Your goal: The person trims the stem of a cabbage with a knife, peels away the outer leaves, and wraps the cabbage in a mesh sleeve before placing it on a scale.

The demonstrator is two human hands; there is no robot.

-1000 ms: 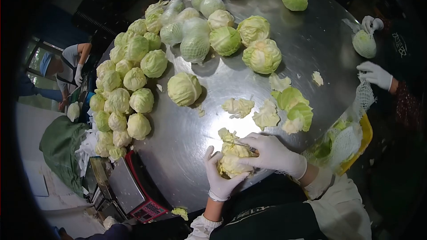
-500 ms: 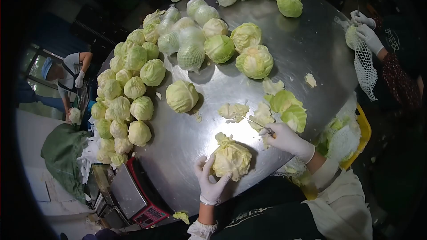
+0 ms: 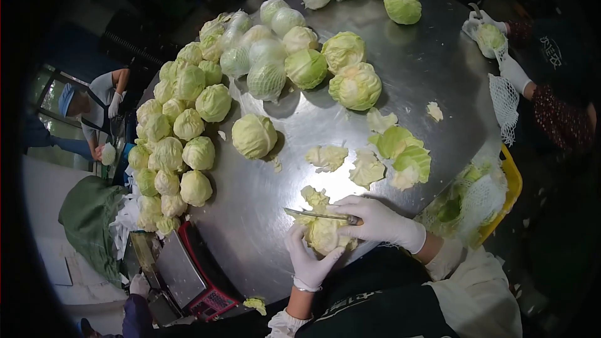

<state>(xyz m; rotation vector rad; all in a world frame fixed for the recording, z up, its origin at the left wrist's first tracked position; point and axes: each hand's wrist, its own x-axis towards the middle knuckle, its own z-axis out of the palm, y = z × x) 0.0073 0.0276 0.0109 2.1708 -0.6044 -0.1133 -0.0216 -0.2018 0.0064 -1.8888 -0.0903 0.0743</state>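
One pale-green cabbage head (image 3: 323,233) at near edge of round steel surface (image 3: 438,56) | left hand (image 3: 307,260) grip cupping it | right hand (image 3: 375,220) clamped on thin knife (image 3: 316,215) across top | loose trimmed leaves (image 3: 388,153) beyond cabbage; piled untrimmed heads (image 3: 181,131) left of it remain.

Gloved left hand (image 3: 308,258) cupped upward, gloved right hand (image 3: 374,219) fisted just beside it

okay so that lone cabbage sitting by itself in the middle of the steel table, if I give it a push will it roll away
Probably, a little. The cabbage is round and sits free on the smooth steel table, so it should roll readily. Its loose outer leaves may slow it and could tear off, like the scraps nearby. It looks dense, likely heavy for its size.
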